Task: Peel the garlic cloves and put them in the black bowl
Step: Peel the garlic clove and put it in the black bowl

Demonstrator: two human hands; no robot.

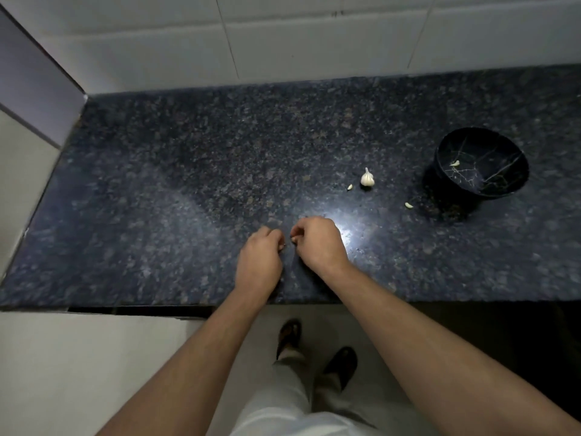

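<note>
White wall tiles back a dark speckled granite counter point(188, 158) that runs across the view, with a bright lamp glare just right of the hands.

Near the front edge, the left hand point(259, 258) hovers low over the stone with its fingers curled inward toward the right; something thin and pale shows at its fingertips, probably a scrap of skin, though it is too small to be sure. Just beside it, almost touching, the right hand point(319, 243) has its fingers curled tightly round a garlic clove point(293, 238), of which only a pale tip peeks out on the side facing the left hand. My reading is that the peeling of this clove is under way, the two hands pulling against each other.

Farther right and farther back sits the garlic bulb point(367, 177), upright, its pointed top toward the wall. A small loose clove point(349, 186) lies just to its left, apart from it. Another loose clove point(408, 205) lies near the foot of the bowl, not touching it.

At the far right stands the black bowl point(515, 158), tipped toward the camera by the wide lens. It holds one pale piece point(454, 163) on its left inner slope, likely a peeled clove, and nothing else that I can make out.

The bowl lies well apart from the hands, up and to the right, so the right hand is the nearer one for the drop.
</note>
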